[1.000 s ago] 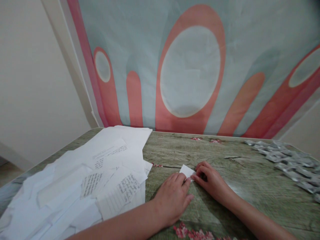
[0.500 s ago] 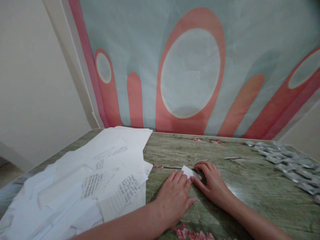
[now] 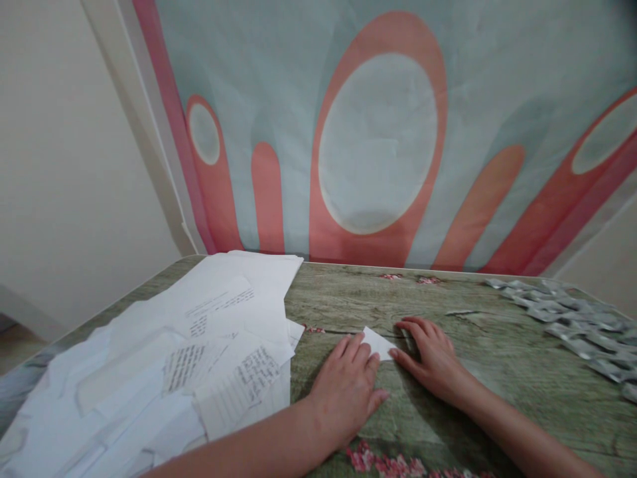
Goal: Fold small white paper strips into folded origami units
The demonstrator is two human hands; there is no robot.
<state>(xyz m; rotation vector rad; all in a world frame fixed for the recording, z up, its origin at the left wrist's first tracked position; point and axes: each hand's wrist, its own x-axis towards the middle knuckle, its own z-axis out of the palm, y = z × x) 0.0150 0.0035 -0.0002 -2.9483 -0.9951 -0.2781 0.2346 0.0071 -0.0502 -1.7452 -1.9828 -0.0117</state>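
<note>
A small white piece of paper (image 3: 377, 344), apparently folded to a pointed shape, lies on the table between my hands. My left hand (image 3: 347, 385) rests flat with its fingertips over the paper's left part, thumb pointing right. Part of the paper is hidden under those fingers. On the other side, my right hand (image 3: 432, 355) is open, thumb and fingers apart, with the thumb tip at the paper's right corner.
A broad pile of loose white sheets (image 3: 259, 265), some with handwriting, covers the table's left side. Several folded grey paper pieces (image 3: 562, 312) lie in rows at the right. The wood-patterned table (image 3: 338, 285) meets a printed backdrop (image 3: 378, 249) at the back.
My right hand has shifted slightly right and opened away from the paper, baring more of it. My left hand has stayed almost in place.
</note>
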